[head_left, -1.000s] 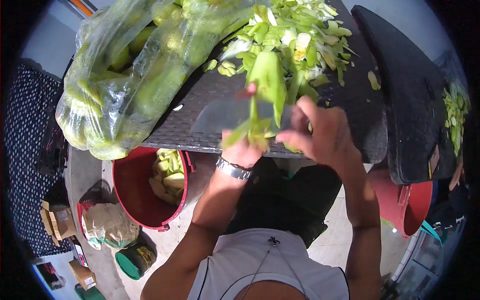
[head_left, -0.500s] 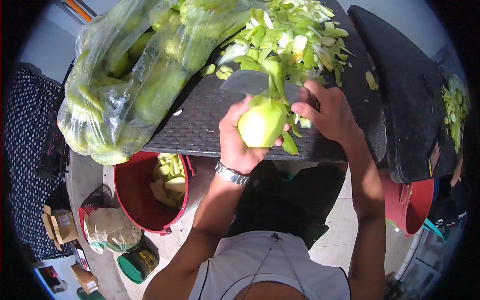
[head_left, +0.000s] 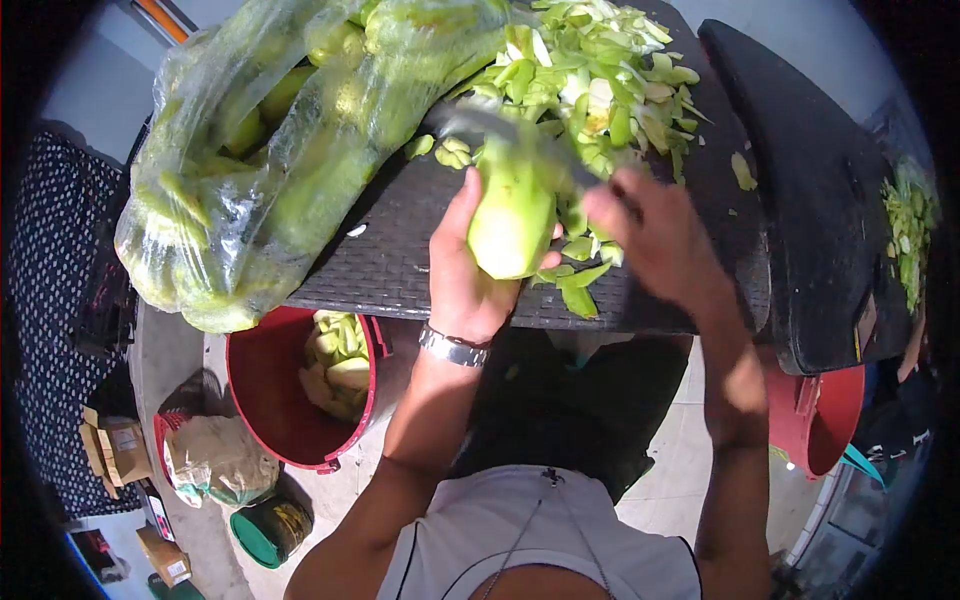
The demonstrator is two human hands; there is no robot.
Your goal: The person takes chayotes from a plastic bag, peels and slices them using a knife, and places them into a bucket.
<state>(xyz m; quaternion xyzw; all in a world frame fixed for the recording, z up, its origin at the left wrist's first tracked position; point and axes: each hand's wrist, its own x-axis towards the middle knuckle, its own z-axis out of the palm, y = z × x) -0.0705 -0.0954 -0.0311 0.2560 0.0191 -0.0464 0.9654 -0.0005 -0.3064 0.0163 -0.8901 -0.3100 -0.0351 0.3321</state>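
Note:
My left hand [head_left: 470, 285] cups a partly peeled green fruit [head_left: 512, 225] from below, just above the near edge of the dark woven table [head_left: 385, 270]. Pale, wet-looking flesh shows on its near end. My right hand [head_left: 650, 225] is blurred by motion, its fingers closed round a knife whose handle is hidden. The knife's blade [head_left: 485, 122] crosses the far end of the fruit and is also smeared. Beyond the hands lies a heap of green and white peelings [head_left: 600, 85]. A few loose peel strips [head_left: 578, 290] lie beside the fruit, on the right.
A clear plastic bag [head_left: 270, 190] full of green fruit covers the table's left side. Below it stands a red bucket [head_left: 245, 390] with peeled pieces [head_left: 338, 360] inside. A dark chair or panel [head_left: 790, 200] and another red bucket [head_left: 838, 425] are at right.
The knife has swept toward the far end of the fruit, and the long peel strip no longer stands up on it. My left hand has shifted slightly left, turning the fruit.

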